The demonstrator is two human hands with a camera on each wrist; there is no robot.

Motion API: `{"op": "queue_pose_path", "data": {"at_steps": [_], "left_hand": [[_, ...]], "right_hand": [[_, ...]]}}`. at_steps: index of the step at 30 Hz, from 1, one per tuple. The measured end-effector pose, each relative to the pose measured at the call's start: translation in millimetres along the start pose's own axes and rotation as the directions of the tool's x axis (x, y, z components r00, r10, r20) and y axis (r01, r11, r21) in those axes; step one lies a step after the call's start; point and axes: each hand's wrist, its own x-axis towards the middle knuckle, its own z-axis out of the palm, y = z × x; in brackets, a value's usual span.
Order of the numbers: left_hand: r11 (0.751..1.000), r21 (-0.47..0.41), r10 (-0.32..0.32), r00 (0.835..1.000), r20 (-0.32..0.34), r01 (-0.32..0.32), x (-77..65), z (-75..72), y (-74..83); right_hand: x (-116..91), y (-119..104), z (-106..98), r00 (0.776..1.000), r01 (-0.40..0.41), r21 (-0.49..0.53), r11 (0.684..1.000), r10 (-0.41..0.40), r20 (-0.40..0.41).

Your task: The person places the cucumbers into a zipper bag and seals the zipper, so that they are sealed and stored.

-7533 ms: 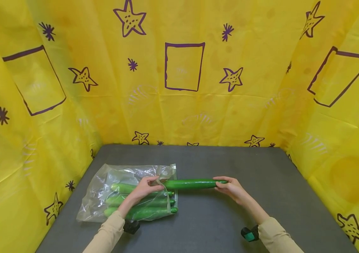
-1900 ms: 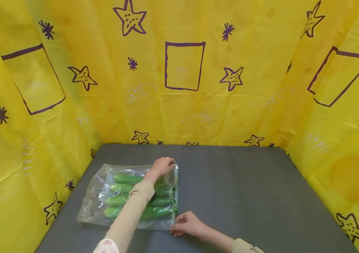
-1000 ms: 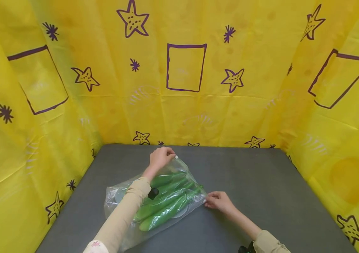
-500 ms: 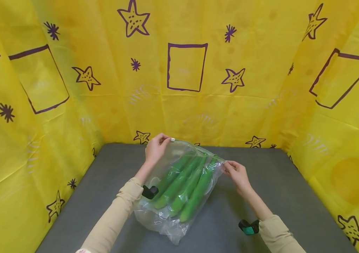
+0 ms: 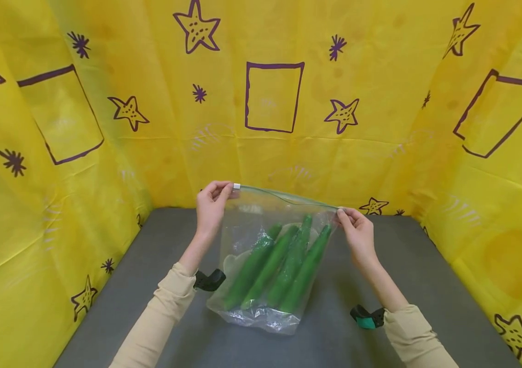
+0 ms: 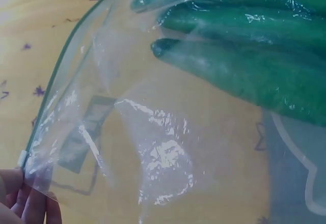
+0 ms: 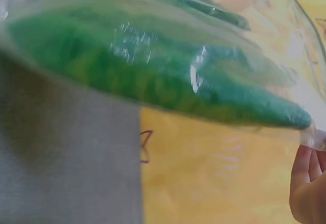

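Note:
A clear plastic slider zip bag (image 5: 237,232) is held up before me, its long green-edged mouth along the top. Several long green cucumbers (image 5: 270,268) lean side by side inside it, stem ends upward. My left hand (image 5: 211,209) pinches the bag's top left corner, right beside the white slider (image 5: 236,186). At the top right corner, lower than the left one, my right hand (image 5: 358,234) pinches the bag's edge between thumb and fingers. The left wrist view shows cucumber tips (image 6: 168,48) through the film; the right wrist view has a cucumber (image 7: 168,86) close up.
Under the bag lies a dark grey table (image 5: 408,271). Yellow cloth (image 5: 270,158) with drawn stars and squares walls off its back and both sides. Black wrist-worn devices (image 5: 211,280) sit at both cuffs.
Earlier, a cucumber was slid into the bag lying at left. Both hands then gripped its mouth corners, moved it rightward and raised it; the cucumbers now stand steeply in it.

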Motion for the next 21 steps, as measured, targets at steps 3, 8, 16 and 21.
{"op": "queue_pose_path", "data": {"at_steps": [3, 8, 16, 21], "left_hand": [[0.998, -0.051, 0.039, 0.999, -0.018, -0.040, -2.3, -2.5, 10.3], [0.992, -0.084, 0.088, 0.994, -0.058, -0.092, -7.9, -2.8, 26.2], [0.985, -0.122, 0.110, 0.988, -0.107, -0.123, -18.5, -4.1, 40.1], [0.986, -0.144, 0.077, 0.994, -0.072, -0.086, -26.5, -8.1, 36.6]], "right_hand": [[-0.4, -13.6, 1.2, 0.998, 0.058, 0.029, 0.998, -0.057, -0.035], [-4.1, -34.6, 3.3, 0.981, 0.192, 0.128, 0.973, -0.187, -0.055], [-17.5, -47.6, 5.6, 0.952, 0.298, 0.170, 0.939, -0.280, -0.119], [-26.4, -43.4, 7.0, 0.947, 0.313, 0.199, 0.929, -0.290, -0.137]]}}
